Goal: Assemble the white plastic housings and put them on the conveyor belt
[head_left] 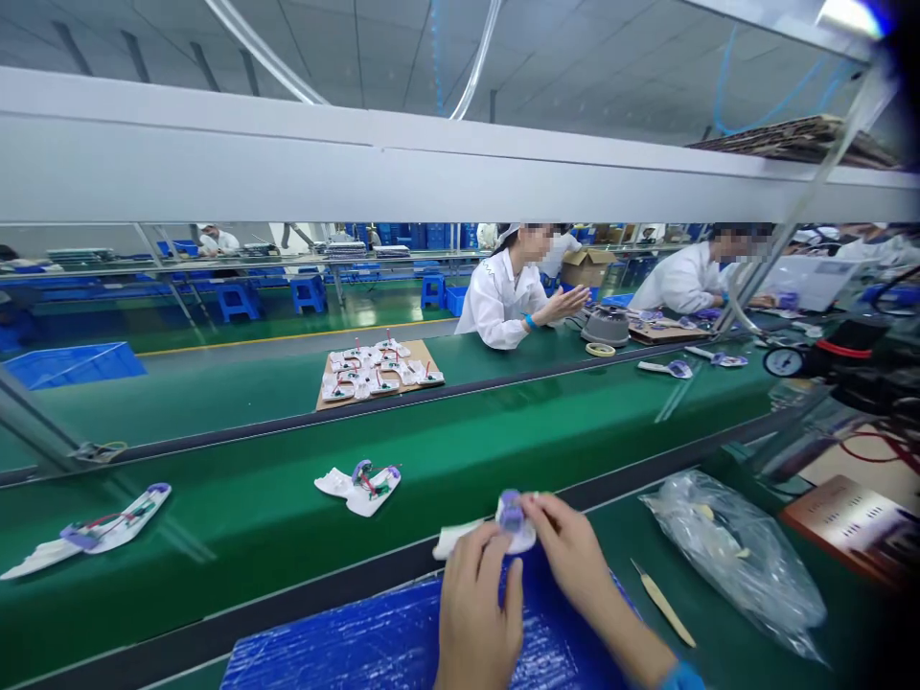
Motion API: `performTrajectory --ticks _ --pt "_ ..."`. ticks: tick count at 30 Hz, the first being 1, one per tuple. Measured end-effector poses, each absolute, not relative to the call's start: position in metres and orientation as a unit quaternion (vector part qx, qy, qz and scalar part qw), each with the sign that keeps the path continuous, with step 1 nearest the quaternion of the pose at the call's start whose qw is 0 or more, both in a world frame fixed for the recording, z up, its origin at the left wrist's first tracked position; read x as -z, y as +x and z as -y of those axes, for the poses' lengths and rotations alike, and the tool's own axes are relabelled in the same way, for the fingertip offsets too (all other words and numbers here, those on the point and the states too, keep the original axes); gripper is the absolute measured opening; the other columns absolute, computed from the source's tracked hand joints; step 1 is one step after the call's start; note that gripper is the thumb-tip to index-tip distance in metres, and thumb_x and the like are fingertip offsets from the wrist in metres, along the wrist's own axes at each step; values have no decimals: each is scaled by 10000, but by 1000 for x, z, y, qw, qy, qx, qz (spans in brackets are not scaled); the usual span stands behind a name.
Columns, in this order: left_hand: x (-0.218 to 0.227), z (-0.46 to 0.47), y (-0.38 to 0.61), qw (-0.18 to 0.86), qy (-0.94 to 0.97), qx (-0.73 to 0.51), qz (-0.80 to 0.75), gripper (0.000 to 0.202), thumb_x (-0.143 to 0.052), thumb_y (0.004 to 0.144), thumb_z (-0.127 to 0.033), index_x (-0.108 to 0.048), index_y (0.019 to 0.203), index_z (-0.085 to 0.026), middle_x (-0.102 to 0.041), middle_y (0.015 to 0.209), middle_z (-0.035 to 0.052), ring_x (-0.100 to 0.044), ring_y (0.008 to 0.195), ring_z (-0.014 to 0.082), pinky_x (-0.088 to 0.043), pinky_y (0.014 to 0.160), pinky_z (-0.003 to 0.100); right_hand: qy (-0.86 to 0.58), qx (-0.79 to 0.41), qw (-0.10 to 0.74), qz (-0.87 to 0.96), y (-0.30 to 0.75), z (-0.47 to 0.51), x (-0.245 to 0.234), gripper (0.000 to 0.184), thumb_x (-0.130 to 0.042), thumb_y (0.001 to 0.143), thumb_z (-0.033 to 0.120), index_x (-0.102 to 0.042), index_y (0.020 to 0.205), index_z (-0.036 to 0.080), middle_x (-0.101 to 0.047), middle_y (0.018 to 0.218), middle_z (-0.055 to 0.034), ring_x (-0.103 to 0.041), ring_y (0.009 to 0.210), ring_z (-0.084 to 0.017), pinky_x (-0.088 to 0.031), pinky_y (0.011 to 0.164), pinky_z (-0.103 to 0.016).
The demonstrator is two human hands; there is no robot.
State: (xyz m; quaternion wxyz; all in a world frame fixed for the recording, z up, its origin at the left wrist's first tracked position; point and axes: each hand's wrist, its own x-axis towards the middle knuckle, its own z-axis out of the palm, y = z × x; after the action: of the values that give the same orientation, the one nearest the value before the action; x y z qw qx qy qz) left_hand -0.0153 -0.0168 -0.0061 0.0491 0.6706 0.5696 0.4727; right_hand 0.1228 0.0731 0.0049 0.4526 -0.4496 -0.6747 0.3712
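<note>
A white plastic housing (456,540) with a purple part (510,513) is between my hands, over the near edge of the green conveyor belt. My left hand (478,599) is closed on the near side of the housing, its fingers hiding much of it. With thumb and fingertips, my right hand (571,546) pinches the right end beside the purple part. Beneath both hands lies a blue film-wrapped pad (337,628). To the right, a pointed tool with a pale handle (665,604) rests on the green bench.
On the belt (265,537) lie similar housings with wires, one at left (115,527) and one mid-belt (366,489). A clear plastic bag (740,556) lies at right. Across the belt, a cardboard sheet (417,355) bears several housings; co-workers in white (495,292) sit beyond.
</note>
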Motion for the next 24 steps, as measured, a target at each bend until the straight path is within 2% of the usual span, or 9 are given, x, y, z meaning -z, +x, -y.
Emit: performTrajectory --ticks 3,8,10,13,16,18,24 --pt "4 18 -11 102 690 -421 -580 240 -562 884 -250 -592 1122 -243 -583 1161 96 -580 1043 247 -507 879 398 -455 -415 452 646 131 -30 11 310 -526 913 444 -717 893 201 -669 791 -51 -608 670 -194 -477 607 -274" --pt "-1 18 -6 211 644 -378 -631 252 -513 902 -314 -561 1130 -217 -578 1184 98 -564 1095 243 -481 918 396 -431 -438 450 648 133 -24 18 287 -545 905 416 -732 847 206 -664 799 -65 -632 758 -221 -496 668 -288" --pt "0 17 -4 225 616 -365 -661 255 -488 907 -318 -550 1130 -209 -613 1115 94 -586 1035 243 -480 883 392 -429 -459 440 642 133 -27 17 287 -558 894 424 -735 851 202 -674 804 -69 -623 708 -211 -485 606 -279" --pt "2 17 -2 235 579 -362 -692 297 -486 899 -334 -534 1169 -220 -626 1116 91 -602 973 239 -471 858 382 -433 -499 431 614 134 -27 18 298 -604 853 459 -733 856 190 -687 763 -65 -588 605 -189 -452 524 -267" --pt "2 16 -2 253 572 -369 -687 256 -487 896 -360 -563 1103 -230 -639 1062 75 -605 915 230 -465 828 368 -432 -529 432 588 135 -27 18 323 -631 822 489 -727 854 182 -674 702 -50 -545 532 -163 -416 478 -254" --pt "1 15 -4 269 570 -386 -673 248 -498 894 -390 -568 1065 -224 -641 1027 70 -598 914 229 -459 824 362 -432 -534 438 579 136 -28 16 346 -625 818 510 -722 836 178 -652 667 -39 -516 501 -146 -392 459 -247" --pt "0 14 -11 357 541 -452 -613 391 -414 940 -468 -500 1221 -210 -623 1063 74 -586 943 202 -455 843 330 -447 -547 424 567 141 -35 11 404 -602 811 558 -677 785 162 -490 468 33 -441 413 -117 -340 429 -231"
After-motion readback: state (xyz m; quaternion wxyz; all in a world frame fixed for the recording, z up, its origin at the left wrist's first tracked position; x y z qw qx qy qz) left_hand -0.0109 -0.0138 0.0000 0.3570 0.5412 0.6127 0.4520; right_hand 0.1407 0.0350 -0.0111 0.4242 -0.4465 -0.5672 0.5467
